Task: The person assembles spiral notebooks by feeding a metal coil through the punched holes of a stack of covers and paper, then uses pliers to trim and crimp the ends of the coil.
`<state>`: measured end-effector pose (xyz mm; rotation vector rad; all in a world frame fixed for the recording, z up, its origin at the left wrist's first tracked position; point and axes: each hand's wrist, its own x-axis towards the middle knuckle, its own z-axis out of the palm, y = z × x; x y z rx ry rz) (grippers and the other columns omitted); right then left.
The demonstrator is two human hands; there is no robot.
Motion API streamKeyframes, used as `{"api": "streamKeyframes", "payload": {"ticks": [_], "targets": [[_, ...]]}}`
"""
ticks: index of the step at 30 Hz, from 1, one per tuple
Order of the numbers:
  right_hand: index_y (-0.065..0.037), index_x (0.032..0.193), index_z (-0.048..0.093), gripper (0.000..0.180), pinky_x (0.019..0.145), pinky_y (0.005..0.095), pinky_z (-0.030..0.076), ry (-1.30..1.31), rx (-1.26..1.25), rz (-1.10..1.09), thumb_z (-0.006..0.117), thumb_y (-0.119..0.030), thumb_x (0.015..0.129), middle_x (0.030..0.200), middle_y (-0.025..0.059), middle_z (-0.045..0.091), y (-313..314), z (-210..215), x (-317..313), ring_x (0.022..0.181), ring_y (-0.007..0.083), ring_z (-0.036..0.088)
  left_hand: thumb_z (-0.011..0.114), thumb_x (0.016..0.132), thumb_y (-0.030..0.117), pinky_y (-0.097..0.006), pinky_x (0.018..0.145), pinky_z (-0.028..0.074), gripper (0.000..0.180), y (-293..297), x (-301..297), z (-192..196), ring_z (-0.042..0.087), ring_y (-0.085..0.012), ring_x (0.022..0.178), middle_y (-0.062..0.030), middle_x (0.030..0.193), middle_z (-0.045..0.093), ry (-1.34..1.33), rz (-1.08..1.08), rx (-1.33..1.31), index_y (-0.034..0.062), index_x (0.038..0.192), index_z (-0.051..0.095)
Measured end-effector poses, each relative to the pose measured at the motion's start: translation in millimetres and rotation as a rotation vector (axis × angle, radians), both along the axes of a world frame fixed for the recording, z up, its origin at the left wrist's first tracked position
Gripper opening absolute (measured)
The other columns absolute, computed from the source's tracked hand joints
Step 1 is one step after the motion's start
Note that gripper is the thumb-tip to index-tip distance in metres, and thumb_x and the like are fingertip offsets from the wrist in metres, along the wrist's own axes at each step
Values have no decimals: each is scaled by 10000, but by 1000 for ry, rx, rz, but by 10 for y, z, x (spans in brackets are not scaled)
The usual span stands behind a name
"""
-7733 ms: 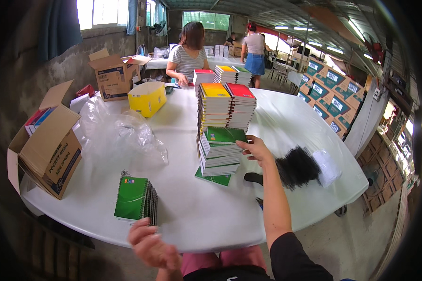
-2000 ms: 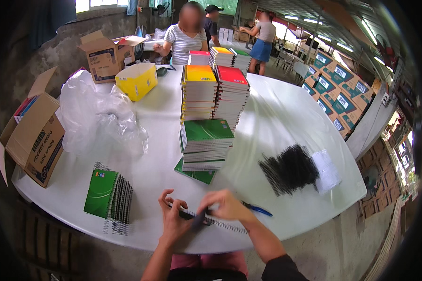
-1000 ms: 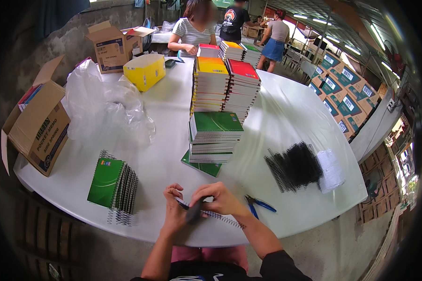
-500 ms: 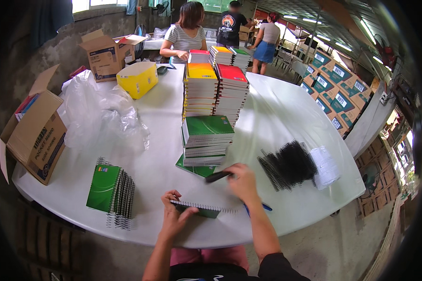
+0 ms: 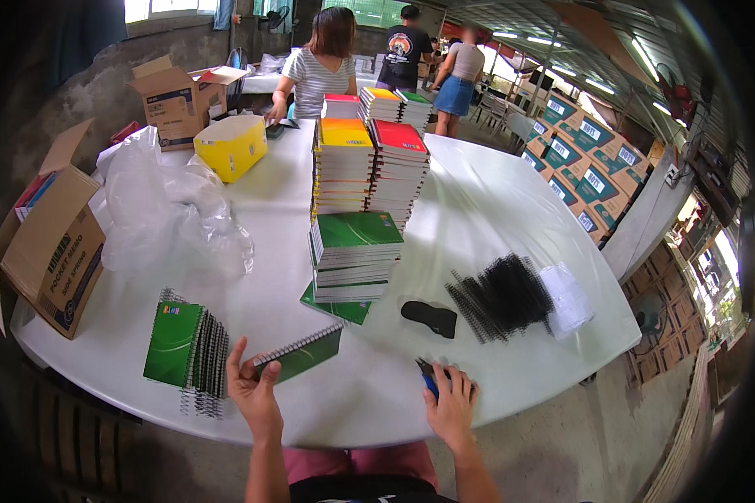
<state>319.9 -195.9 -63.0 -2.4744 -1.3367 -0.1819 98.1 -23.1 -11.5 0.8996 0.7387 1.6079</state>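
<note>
My left hand [image 5: 254, 387] grips one end of a green spiral notebook [image 5: 304, 351], tilted up off the white table with its coil along the upper edge. Close to the table's front edge, my right hand [image 5: 451, 405] has its fingers round blue-handled pliers [image 5: 429, 379], whose dark jaws point away from me. A flat black piece [image 5: 429, 318] with a wide end lies beyond the pliers; I cannot make out its kind. Left of my left hand stands a row of green coiled notebooks [image 5: 174, 344]. Straight ahead rises a stack of green notebooks [image 5: 356, 230].
Loose black coils [image 5: 505, 298] lie at right beside a white bundle [image 5: 565, 303]. Taller yellow [image 5: 344, 134] and red [image 5: 399, 137] notebook stacks stand behind. Plastic wrap [image 5: 172, 210], a yellow box [image 5: 231, 149] and an open carton [image 5: 54, 251] occupy the left. A person [image 5: 320, 75] stands across the table.
My right hand has put down the black piece and taken hold of the pliers. My left hand has shifted left and raised the notebook's far end. The person opposite has reached toward the table's left side.
</note>
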Motion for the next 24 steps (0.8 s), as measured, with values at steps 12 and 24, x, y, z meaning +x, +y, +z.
{"api": "streamKeyframes", "payload": {"ticks": [12,24], "targets": [[-184,1190,615,364,940,434,331,219,447,446,653,-227,831,1157,98,521,435,1160,-719,1060,293,484,710,798,10,-219,716,449,256,-49,320,50,560,-89,781,-37,874,652,435,66,346,1,1047,652],[-209,1210,602,424,904,408,332,125,447,517,690,-268,799,1128,67,535,621,1268,-786,1032,261,500,751,752,55,-260,670,434,240,-112,313,125,531,-134,726,-49,803,604,480,137,349,45,949,615]]}}
